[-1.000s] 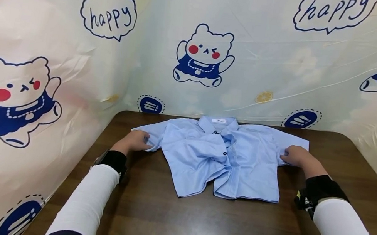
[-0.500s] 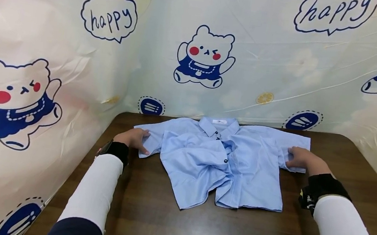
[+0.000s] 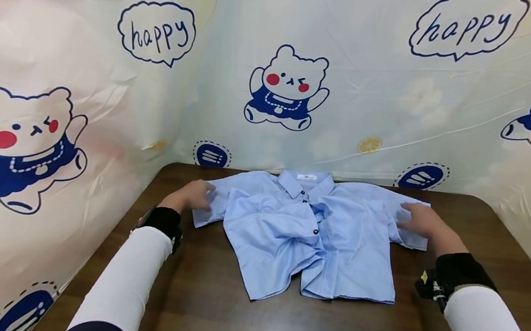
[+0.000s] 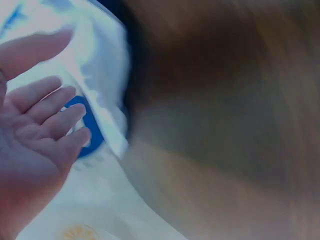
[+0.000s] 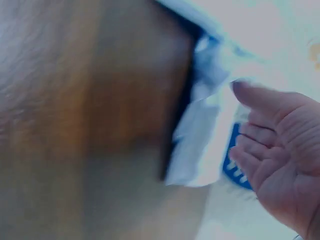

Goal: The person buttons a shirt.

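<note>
A light blue short-sleeved shirt (image 3: 274, 221) lies front up on the brown table, its collar toward the back and dark buttons down the middle. Wrinkles run across its front, and the hem is uneven. My left hand (image 3: 191, 195) is over the outer edge of the sleeve on the left; in the left wrist view its fingers are loosely bent with nothing between them. Over the sleeve on the right is my right hand (image 3: 418, 221), thumb and fingers apart and holding nothing in the right wrist view. Both wrist views are blurred.
The brown table (image 3: 276, 330) has rounded back corners. Behind it and at both sides hangs a pale curtain (image 3: 362, 89) printed with bears and "happy" bubbles. Each wrist bears a black strap (image 3: 467, 273) with a small device.
Both hands have let go of the sleeves and lifted slightly. The sleeve ends now lie spread lower, and the shirt sits a little lower in the head view, which has shifted slightly.
</note>
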Motion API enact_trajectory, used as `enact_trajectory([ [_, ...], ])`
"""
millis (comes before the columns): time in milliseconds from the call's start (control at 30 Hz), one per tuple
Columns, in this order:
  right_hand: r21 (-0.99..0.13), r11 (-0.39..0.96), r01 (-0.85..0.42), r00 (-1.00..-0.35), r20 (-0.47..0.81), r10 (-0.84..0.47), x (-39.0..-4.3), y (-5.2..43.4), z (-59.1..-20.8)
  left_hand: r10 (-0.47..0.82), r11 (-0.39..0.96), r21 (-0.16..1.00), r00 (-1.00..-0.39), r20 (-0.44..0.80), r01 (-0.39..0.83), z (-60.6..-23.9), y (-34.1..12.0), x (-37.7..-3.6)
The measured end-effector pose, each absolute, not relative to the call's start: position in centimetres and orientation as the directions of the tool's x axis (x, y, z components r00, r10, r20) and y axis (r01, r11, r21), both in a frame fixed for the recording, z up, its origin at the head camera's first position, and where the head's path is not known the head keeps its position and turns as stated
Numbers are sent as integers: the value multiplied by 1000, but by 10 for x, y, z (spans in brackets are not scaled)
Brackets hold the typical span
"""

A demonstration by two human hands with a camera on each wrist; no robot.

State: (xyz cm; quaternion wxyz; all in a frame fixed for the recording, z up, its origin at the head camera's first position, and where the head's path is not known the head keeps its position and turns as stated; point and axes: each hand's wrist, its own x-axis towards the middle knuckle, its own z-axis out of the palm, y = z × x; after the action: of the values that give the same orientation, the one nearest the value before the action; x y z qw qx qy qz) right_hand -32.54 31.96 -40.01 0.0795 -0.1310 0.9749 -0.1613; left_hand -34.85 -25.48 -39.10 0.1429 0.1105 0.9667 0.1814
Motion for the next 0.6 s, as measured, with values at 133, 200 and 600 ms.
enact_trajectory([
  [133,-383,880,-279,-952,-9,-306,-332,298,-386,332,855,442,-941,-65,271,-383,-227,-353],
  [200,-406,865,-295,-945,-9,-327,-339,281,-382,358,839,451,-933,-37,304,-379,-210,-356],
  [600,-347,881,-322,-921,-101,-376,-354,236,-388,359,925,178,-924,-128,335,-383,-162,-356],
])
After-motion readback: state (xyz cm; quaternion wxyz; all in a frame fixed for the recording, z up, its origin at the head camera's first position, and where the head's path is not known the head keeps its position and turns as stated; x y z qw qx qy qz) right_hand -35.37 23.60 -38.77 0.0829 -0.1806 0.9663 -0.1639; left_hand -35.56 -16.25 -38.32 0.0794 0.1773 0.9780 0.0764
